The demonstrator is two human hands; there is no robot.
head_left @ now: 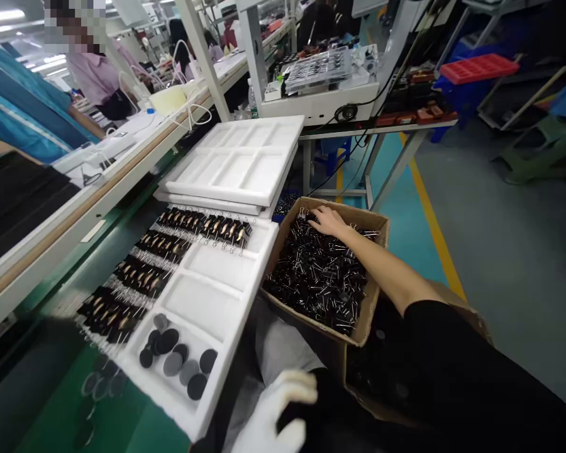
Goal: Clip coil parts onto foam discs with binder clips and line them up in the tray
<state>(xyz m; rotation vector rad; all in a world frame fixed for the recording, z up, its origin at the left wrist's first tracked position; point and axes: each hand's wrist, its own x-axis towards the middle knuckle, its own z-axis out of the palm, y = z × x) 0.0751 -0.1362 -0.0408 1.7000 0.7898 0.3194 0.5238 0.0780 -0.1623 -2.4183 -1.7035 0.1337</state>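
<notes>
My right hand (pixel 329 223), bare, reaches into a cardboard box (pixel 381 228) heaped with black binder clips (pixel 318 274). Its fingers are stretched out and slightly apart, with their tips at the clips near the box's far left corner. My left hand (pixel 276 412), in a white glove, hovers over my lap at the bottom edge. Thumb and fingers are curved and apart, with nothing visible between them. Left of the box lies a white foam tray (pixel 233 327). Rows of black clipped pieces (pixel 144 275) fill its left and far compartments; several dark round discs (pixel 172 363) lie in the nearest one.
More white foam trays (pixel 245 157) are stacked beyond. A long bench with a raised ledge (pixel 136 138) runs along the left, with people behind it. Metal table legs (pixel 400 165) stand past the box. Another cardboard box (pixel 471 314) sits below my right arm.
</notes>
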